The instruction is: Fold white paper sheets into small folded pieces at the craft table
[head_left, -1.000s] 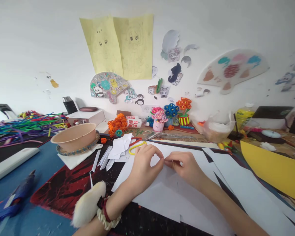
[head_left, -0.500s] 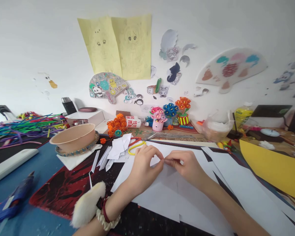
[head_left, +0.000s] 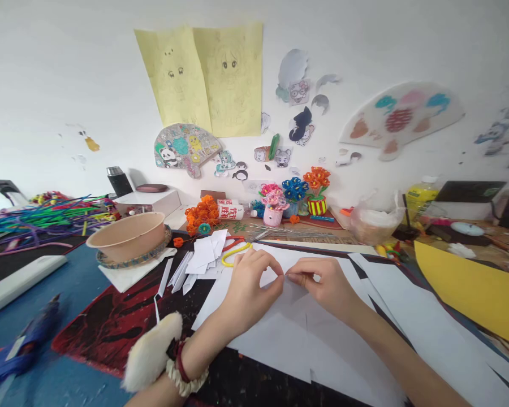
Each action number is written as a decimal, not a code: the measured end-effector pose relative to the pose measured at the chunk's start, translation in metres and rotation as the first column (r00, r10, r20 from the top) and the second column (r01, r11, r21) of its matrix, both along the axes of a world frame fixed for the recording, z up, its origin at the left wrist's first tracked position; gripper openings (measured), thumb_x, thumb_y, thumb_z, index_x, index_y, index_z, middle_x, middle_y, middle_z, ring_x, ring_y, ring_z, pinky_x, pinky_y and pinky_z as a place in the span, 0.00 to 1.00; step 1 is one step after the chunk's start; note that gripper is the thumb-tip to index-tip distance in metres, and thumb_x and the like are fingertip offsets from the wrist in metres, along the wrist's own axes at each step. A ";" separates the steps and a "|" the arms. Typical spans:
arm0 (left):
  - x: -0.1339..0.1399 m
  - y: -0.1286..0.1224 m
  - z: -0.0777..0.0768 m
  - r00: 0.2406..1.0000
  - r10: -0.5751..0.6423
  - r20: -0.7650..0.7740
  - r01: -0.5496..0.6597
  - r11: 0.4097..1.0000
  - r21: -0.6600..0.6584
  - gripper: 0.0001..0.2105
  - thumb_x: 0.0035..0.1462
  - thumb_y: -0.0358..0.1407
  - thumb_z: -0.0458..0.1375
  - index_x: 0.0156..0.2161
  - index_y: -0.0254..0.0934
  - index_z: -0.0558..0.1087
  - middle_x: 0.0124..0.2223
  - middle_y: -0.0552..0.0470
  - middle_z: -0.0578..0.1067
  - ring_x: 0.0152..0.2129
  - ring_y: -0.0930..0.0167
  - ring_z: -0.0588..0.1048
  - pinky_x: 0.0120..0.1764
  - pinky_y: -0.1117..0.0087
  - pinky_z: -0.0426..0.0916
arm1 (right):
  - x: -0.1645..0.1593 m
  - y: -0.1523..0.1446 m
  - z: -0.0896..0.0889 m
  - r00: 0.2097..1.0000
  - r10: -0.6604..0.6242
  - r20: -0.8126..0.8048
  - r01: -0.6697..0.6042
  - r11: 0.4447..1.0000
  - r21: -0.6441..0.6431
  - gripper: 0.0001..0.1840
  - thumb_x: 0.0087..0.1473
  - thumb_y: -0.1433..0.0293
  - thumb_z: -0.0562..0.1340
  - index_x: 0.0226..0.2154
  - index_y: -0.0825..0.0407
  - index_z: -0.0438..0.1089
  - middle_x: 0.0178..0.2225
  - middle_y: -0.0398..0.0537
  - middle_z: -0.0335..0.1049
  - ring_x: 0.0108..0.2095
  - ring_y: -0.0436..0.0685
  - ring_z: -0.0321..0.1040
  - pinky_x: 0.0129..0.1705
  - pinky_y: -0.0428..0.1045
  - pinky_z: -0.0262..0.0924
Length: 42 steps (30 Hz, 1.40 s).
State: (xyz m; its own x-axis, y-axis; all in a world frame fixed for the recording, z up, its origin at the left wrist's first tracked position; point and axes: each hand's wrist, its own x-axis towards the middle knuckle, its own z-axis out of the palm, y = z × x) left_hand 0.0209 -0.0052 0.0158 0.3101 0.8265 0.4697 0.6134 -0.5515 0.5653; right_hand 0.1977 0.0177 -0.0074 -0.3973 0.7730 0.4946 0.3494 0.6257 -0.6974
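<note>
Both hands meet over white paper sheets at the middle of the desk. My left hand pinches thumb against forefinger, the fingers forming a ring. Facing it, my right hand is also in a pinch, its fingertips almost touching the left ones. Whatever lies between the fingertips is too small or too pale against the paper to make out. Left of the hands lie small cut white paper pieces and folded paper strips. A bent yellow pipe cleaner rests just beyond my left hand.
A blue glue gun and a beige bowl stand on the left. Pipe-cleaner flowers in a striped pot stand at the back. On the right are yellow card and a plastic bag. Coloured pipe cleaners lie far left.
My right hand has shifted very slightly to the right, so a small gap shows between the fingertips. My left hand holds nearly the same place.
</note>
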 end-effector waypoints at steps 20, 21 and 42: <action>-0.004 0.001 0.002 0.999 0.052 0.004 -0.052 0.999 0.014 0.04 0.51 0.27 0.56 0.29 0.38 0.68 0.33 0.53 0.72 0.34 0.68 0.69 0.40 0.65 0.58 | 0.058 0.026 0.001 0.908 -0.403 -0.114 0.406 0.914 0.000 0.09 0.48 0.65 0.62 0.22 0.51 0.73 0.25 0.48 0.74 0.28 0.58 0.68 0.27 0.49 0.58; -0.004 0.000 0.003 0.998 0.056 0.009 -0.056 0.998 0.016 0.04 0.50 0.26 0.56 0.29 0.38 0.68 0.33 0.54 0.72 0.34 0.68 0.68 0.40 0.65 0.58 | 0.058 0.026 0.001 0.907 -0.408 -0.104 0.411 0.911 0.009 0.09 0.48 0.65 0.62 0.22 0.51 0.73 0.25 0.48 0.74 0.28 0.58 0.68 0.28 0.49 0.58; 0.000 -0.001 0.003 1.000 0.020 -0.006 -0.020 1.000 0.022 0.05 0.50 0.26 0.57 0.29 0.39 0.69 0.32 0.55 0.74 0.33 0.69 0.69 0.40 0.65 0.59 | -0.006 -0.005 0.002 1.000 0.008 0.020 -0.008 1.000 -0.001 0.12 0.56 0.71 0.58 0.23 0.53 0.71 0.21 0.43 0.68 0.22 0.50 0.57 0.25 0.46 0.52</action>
